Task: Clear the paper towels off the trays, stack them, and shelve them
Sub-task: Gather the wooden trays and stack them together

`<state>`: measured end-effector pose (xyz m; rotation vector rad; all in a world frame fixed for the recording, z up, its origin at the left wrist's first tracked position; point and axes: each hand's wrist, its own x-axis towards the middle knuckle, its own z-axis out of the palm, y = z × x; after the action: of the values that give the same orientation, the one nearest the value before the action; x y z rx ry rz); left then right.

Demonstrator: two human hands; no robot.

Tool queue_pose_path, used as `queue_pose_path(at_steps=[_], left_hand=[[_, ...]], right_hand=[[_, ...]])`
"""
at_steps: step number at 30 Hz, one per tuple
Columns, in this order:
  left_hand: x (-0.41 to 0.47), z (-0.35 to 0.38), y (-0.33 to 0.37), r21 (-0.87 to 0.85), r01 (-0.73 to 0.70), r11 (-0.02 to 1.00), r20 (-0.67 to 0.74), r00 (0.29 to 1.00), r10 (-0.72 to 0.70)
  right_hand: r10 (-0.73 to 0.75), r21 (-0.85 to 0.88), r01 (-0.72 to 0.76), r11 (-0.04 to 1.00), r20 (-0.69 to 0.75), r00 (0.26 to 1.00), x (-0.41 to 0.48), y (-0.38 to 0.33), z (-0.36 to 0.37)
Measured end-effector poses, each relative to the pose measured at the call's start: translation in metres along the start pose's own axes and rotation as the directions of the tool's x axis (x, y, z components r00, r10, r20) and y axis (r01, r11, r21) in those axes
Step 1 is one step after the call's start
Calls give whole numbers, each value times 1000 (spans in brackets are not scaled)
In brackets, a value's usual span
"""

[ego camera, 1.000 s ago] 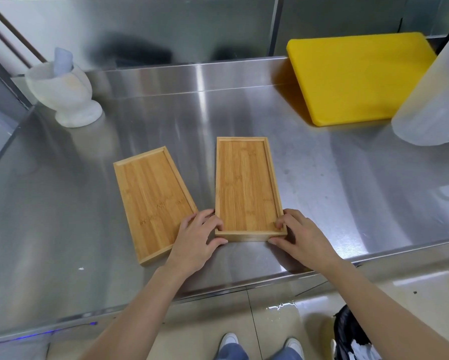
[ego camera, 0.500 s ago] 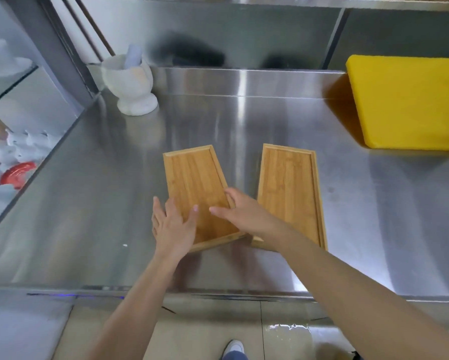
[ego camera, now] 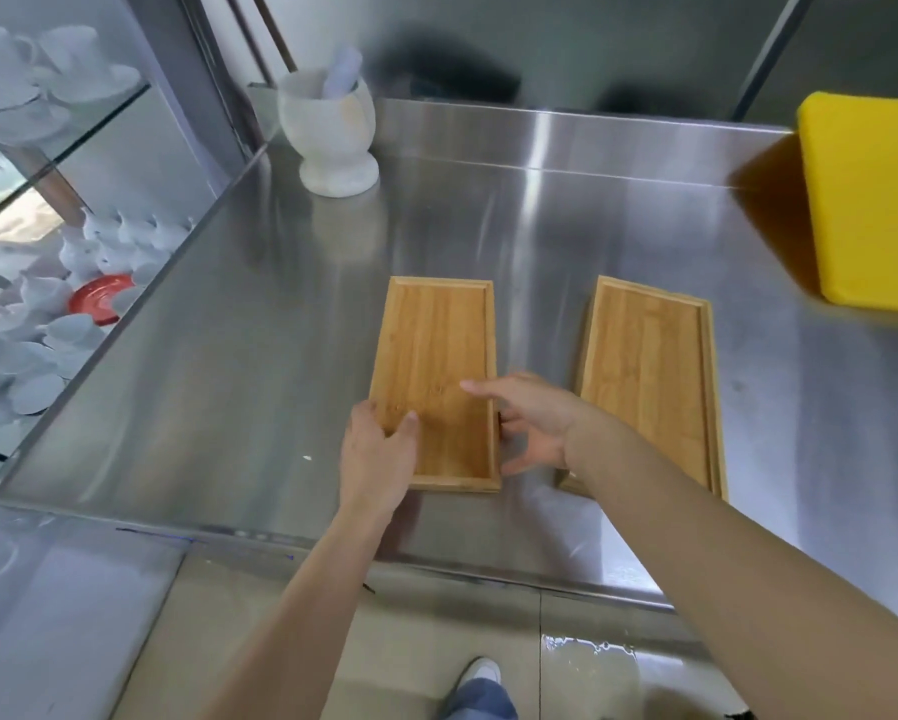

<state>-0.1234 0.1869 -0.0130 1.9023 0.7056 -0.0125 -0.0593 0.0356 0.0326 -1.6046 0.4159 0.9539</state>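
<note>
Two bamboo trays are lying flat near the worktop's (ego camera: 260, 324) front edge, side by side and apart, both bare of paper towels. The left hand (ego camera: 379, 457) is gripping the left tray (ego camera: 434, 366) at its near left corner, thumb inside on the floor of the tray, fingers seemingly under the rim. The right hand (ego camera: 532, 420) is reaching across to the same tray's right rim, fingers spread wide and curling toward it, holding nothing yet; whether they are touching the wood I cannot tell. The right tray (ego camera: 647, 376) is sitting untouched, slightly askew.

The step looks like lifting the left tray to nest it on the other. Doing it well is meaning closing both hands on opposite long rims, lifting level so it is not scraping the steel, squaring its corners over the right tray before lowering, then carrying the pair as one.
</note>
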Motion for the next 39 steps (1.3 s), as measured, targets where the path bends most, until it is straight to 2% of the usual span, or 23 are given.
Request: queue_pose_path(at_steps=[5,8,10,13,17,20,22,25,28,33,39], left_hand=[[22,-26,7,44,106,993,-29,994,-105],[25,-33,10,-34,203,979,161,968,-195],[19,-32,11,24,207,978,246,947,-206],[16,-30,17,27,131,991,231,964,-134],[13,-22,41,-28,-19,999,136,990,23],[6,-4,65,-79,-163,984,95,981,170],[-1,10,80,-50,-246,968,89,964,249],[-13,37,99,79,-386,919,139,917,374],[-28,67,112,153,-500,852,206,859,468],[-38,112,111,244,-559,793,392,804,446],[-36,130,104,294,-556,778,442,800,405]], right_hand=[[105,139,-106,985,11,994,-3,8,-1],[77,97,-76,992,-11,997,0,16,9],[-26,14,27,1000,-88,996,1,18,19],[-205,-97,187,977,-231,951,-5,11,19],[-394,-264,321,910,-305,867,-22,-3,-2],[-526,-366,398,841,-383,760,-37,-8,-24],[-583,-442,398,804,-453,675,-47,-7,-44],[-632,-569,309,762,-548,548,-62,4,-79],[-622,-675,86,733,-614,486,-71,23,-108],[-559,-688,-177,703,-690,460,-68,53,-143],[-551,-699,-269,662,-698,457,-49,77,-151]])
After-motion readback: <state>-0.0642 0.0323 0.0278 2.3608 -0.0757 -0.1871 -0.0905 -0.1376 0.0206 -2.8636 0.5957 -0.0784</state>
